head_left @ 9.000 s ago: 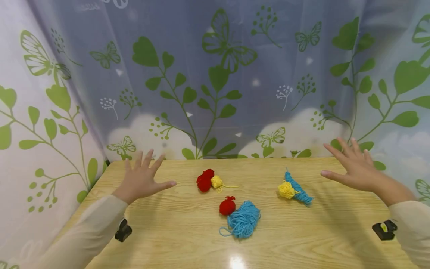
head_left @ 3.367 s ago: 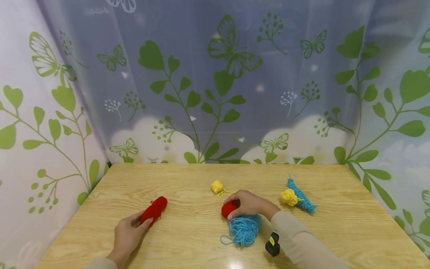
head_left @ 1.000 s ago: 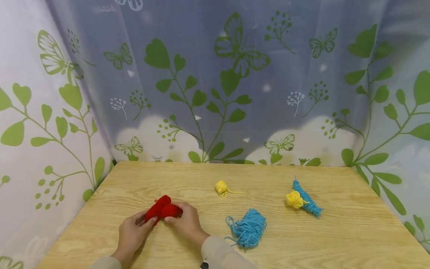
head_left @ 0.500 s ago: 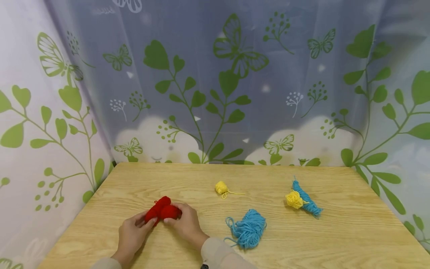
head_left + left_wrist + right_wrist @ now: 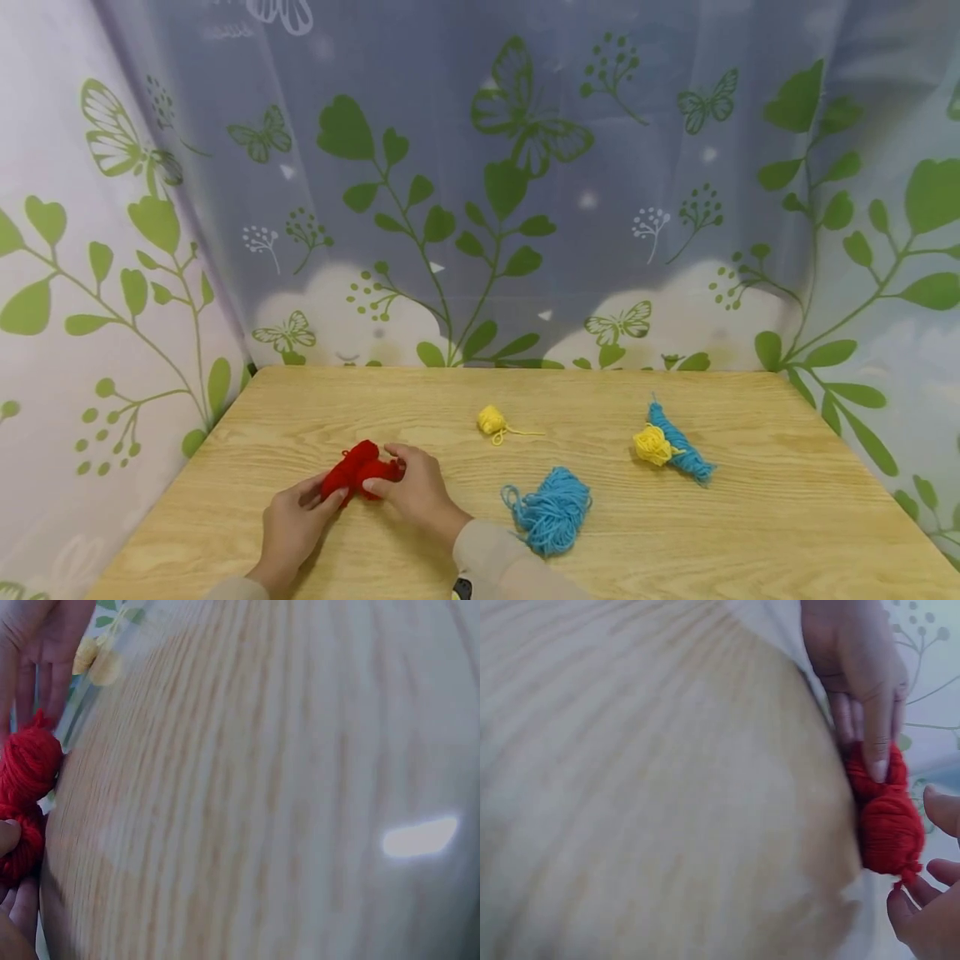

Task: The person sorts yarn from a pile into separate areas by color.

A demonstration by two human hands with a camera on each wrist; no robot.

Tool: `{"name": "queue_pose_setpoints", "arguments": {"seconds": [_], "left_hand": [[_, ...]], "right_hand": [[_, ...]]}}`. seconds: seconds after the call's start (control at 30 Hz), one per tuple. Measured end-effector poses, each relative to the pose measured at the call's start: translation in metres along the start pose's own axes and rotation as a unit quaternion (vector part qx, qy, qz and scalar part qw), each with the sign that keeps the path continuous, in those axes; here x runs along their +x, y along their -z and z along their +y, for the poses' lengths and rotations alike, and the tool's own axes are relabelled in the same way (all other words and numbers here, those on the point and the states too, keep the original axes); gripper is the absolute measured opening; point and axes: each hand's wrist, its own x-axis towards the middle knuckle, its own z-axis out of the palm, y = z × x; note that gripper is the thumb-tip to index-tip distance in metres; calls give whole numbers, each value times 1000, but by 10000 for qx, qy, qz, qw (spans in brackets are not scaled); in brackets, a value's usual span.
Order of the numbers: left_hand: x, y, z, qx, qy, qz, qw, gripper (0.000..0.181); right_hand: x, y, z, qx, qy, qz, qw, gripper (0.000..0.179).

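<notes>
On the left part of the wooden table, my left hand (image 5: 291,518) grips a long red yarn skein (image 5: 352,467), thumb on its near side. A smaller red yarn ball (image 5: 891,834) lies against the skein's right side. My right hand (image 5: 423,492) is at the ball's right; in the right wrist view its thumb stands off the ball and its fingers are spread near the short yarn tail. The left wrist view catches the ball (image 5: 30,765) and skein (image 5: 24,847) at its left edge, the left thumb pressing the skein.
A small yellow yarn ball (image 5: 491,420) with a loose tail lies mid-table. Nearer is a loose blue yarn bundle (image 5: 553,511). At right, another yellow ball (image 5: 652,446) touches a twisted blue skein (image 5: 681,443). A patterned curtain (image 5: 420,167) stands behind the wooden table (image 5: 675,542).
The red skein, then the red ball, came from mid-table to the left and now lie together. Over the last half second the right fingers have loosened from the ball; the left hand has stayed.
</notes>
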Motion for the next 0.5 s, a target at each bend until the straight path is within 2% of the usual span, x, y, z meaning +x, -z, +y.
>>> {"name": "queue_pose_setpoints", "arguments": {"seconds": [0.3,0.5], "left_hand": [[0,0,0,55,-5,34,10000,45],[-1,0,1,32,-34,38,10000,43]], "right_hand": [[1,31,-21,16,95,-139,9999,55],[-3,68,-24,99,378,-20,9992,55]]}}
